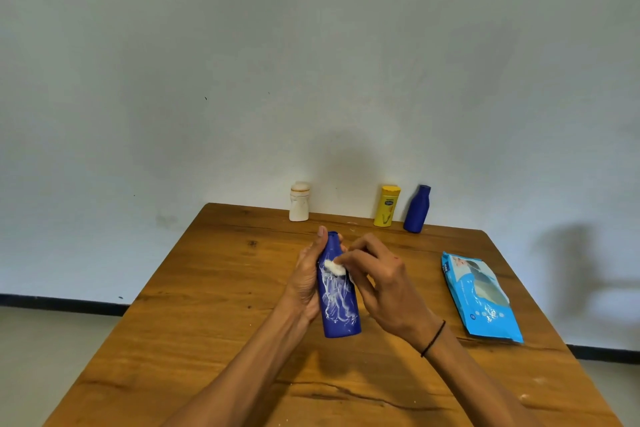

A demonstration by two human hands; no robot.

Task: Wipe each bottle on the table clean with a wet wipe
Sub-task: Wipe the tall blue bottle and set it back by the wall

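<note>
right fingers: your right hand (377,279) pinches a small wadded white wet wipe (335,268) against the tall dark-blue plastic bottle (340,295)
left fingers: your left hand (306,279) wraps the bottle's far side
bottle axis: neck away from you, white smears run below the wipe toward its base
hidden: back face, can't tell if it's clean
</note>
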